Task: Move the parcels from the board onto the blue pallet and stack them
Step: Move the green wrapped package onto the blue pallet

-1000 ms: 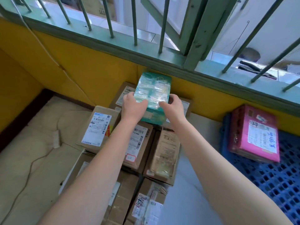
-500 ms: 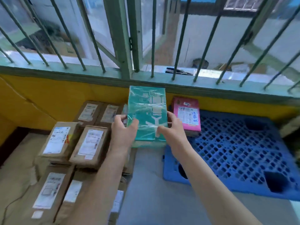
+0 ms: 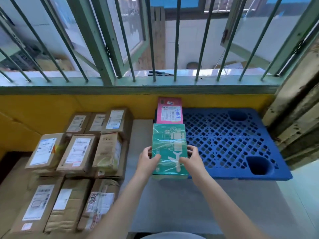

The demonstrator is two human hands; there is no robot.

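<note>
A green box [image 3: 169, 149] wrapped in clear film lies flat at the left edge of the blue pallet [image 3: 229, 144], just in front of a pink box [image 3: 170, 110]. Brown cardboard boxes [image 3: 77, 152] sit left of the pallet.

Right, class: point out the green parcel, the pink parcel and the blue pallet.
green parcel [image 3: 168, 144]: head view, wrapped top face.
pink parcel [image 3: 170, 112]: head view, white label.
blue pallet [image 3: 224, 140]: head view, bare lattice deck.

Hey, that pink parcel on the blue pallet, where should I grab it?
Take the pink parcel by its two long sides, reaching from above. It lies flat with the yellow wall behind and the green parcel close in front, so those ends are blocked.
</note>
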